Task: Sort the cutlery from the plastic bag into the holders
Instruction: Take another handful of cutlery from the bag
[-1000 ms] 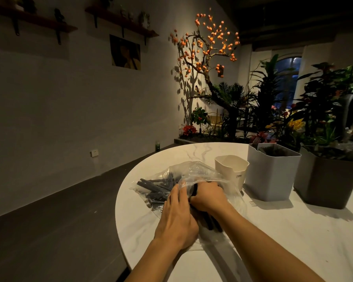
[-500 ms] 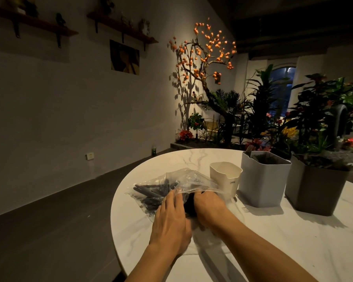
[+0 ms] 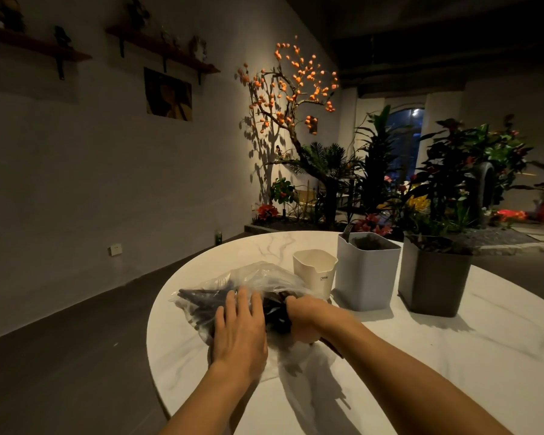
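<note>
A clear plastic bag (image 3: 258,277) full of dark cutlery (image 3: 198,298) lies on the round white marble table (image 3: 453,356). My left hand (image 3: 239,331) presses flat on the bag with straight fingers. My right hand (image 3: 305,318) is curled round a bundle of dark cutlery at the bag's right end, inside or at its mouth; which, I cannot tell. Behind the bag stand three holders: a small cream one (image 3: 316,270), a light grey one (image 3: 366,271) with a utensil tip showing at its back left corner, and a dark grey one (image 3: 434,277).
The table's rounded edge runs close to the left of the bag, with dark floor beyond. Potted plants and a tree with orange fruit stand behind the table. Bare tabletop lies to the right of my right arm.
My right hand has shifted right and back toward me with the dark cutlery in its grip. My left hand stays flat on the bag. The camera view has tilted slightly.
</note>
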Tool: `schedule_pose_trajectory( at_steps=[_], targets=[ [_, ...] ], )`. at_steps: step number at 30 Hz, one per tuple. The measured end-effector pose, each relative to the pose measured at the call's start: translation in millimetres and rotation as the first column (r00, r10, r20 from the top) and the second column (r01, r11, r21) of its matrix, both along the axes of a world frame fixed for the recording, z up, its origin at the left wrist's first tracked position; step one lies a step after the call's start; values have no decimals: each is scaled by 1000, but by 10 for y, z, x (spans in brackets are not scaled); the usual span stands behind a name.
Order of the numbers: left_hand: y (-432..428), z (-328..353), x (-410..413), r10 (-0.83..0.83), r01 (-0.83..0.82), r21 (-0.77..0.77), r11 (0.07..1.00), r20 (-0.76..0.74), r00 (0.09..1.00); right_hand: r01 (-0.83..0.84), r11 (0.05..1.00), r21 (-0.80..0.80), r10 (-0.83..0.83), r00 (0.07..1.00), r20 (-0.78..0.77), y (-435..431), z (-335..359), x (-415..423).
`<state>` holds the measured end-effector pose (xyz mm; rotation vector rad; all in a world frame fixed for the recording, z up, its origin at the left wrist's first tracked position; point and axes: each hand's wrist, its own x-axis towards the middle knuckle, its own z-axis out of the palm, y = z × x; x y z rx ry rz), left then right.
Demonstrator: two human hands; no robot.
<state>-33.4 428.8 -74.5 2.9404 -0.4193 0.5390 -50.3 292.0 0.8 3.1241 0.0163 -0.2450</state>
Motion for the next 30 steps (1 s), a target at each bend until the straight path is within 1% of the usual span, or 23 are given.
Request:
schedule_pose_trajectory(
  at_steps=[3,5,7,10,11,12,13,14,16,19,24,26,27,29,30],
  targets=[
    [-41,110,-47,28,-27,15,1000,-52,998,-28,1000,12,29,998,-55,-143,80,-144],
    [-40,201,-63,46,-48,-23,999,-95,994,-41,998,56,44,997,-61,-262,118,-233],
    [-24,318,-53,54,-76,-109,991,-192,980,-44,996,84,50,996,-80,-392,124,-298],
    [26,555,-20,24,-132,-236,963,-413,910,-37,994,104,48,994,-102,-565,169,-422],
    [46,628,-6,8,-139,-244,960,-471,882,-37,992,121,49,994,-99,-612,188,-462],
    [61,694,1,5,-137,-219,966,-514,858,-36,989,141,50,994,-96,-654,209,-505],
    [67,757,-2,20,-124,-161,979,-533,846,-33,987,158,48,994,-94,-695,226,-548],
    [64,809,-4,48,-111,-87,990,-531,846,-28,985,171,45,995,-94,-734,241,-594],
    [30,924,-55,94,-84,43,996,-478,873,-18,979,205,39,994,-97,-802,262,-680],
    [-21,1096,-88,76,-52,68,996,-415,907,-11,953,302,42,994,-96,-896,299,-800],
    [-46,1367,-92,-43,103,133,986,-393,918,5,903,431,50,992,-117,-1090,393,-1001],
    [-87,1483,-162,-126,176,106,979,-371,920,5,892,453,51,993,-110,-1160,427,-1068],
    [-119,1526,-192,-184,221,63,973,-360,915,3,886,463,50,994,-102,-1188,444,-1091],
    [-187,1565,-235,-322,301,-113,947,-332,887,2,871,491,41,996,-78,-1232,481,-1132],
    [-219,1561,-245,-386,332,-220,917,-285,877,0,861,509,37,997,-62,-1254,495,-1151]
  ],
)
